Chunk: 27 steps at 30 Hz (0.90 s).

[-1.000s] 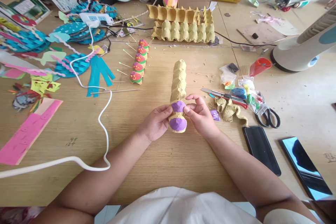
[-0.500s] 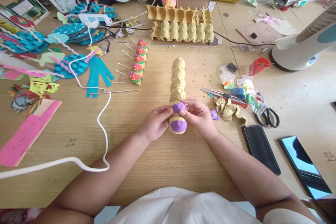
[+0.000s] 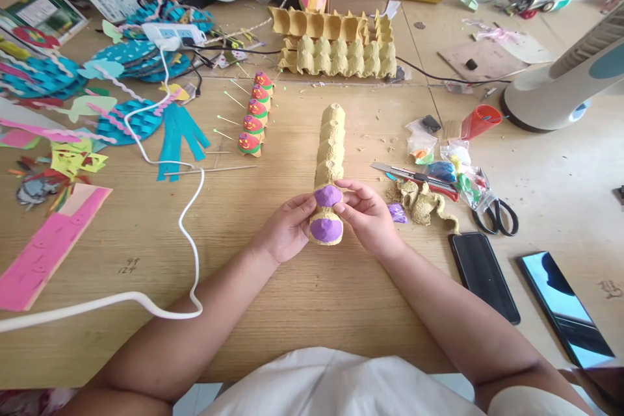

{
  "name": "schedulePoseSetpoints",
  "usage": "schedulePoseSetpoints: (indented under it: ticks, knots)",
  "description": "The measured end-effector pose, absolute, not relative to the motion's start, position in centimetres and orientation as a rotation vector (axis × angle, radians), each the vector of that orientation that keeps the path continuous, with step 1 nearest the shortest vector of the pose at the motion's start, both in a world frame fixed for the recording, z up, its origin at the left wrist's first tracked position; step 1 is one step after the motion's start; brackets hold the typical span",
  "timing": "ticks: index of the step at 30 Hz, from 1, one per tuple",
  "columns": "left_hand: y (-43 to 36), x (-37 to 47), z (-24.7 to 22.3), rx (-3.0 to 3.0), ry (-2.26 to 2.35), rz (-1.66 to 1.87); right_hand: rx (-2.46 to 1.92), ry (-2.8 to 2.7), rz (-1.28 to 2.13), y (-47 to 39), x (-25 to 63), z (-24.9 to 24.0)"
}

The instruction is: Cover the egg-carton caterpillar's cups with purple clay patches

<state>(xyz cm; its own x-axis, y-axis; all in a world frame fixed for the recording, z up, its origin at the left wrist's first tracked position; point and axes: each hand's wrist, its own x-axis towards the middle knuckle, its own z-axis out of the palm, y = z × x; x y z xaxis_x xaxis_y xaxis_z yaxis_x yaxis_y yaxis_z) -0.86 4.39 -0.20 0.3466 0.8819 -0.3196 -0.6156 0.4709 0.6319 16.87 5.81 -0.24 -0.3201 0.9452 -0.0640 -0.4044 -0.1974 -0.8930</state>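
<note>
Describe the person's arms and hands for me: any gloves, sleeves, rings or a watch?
Both hands are bare: the left hand and right hand show no gloves, and no rings or watch can be seen. Both forearms are uncovered up to the bottom edge of the picture, with no sleeve reaching them. A white garment covers the torso or lap at the bottom edge.

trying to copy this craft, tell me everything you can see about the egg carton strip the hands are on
The egg carton strip is one row of tan, rough pulp cups, lying dome-up on the wooden table, running straight away from the person. The two nearest domes are capped with purple clay; the rest are bare. The left hand and right hand flank the near end, fingertips pressing the second purple cap from both sides.
</note>
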Motion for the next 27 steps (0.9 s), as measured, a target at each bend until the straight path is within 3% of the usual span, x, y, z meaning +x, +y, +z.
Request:
schedulePoseSetpoints:
  ticks: [27]
  knots:
    - [4.38, -0.89, -0.31, 0.466, 0.718, 1.021, -0.732, -0.972, 1.709, 5.78, 16.83, -0.31]
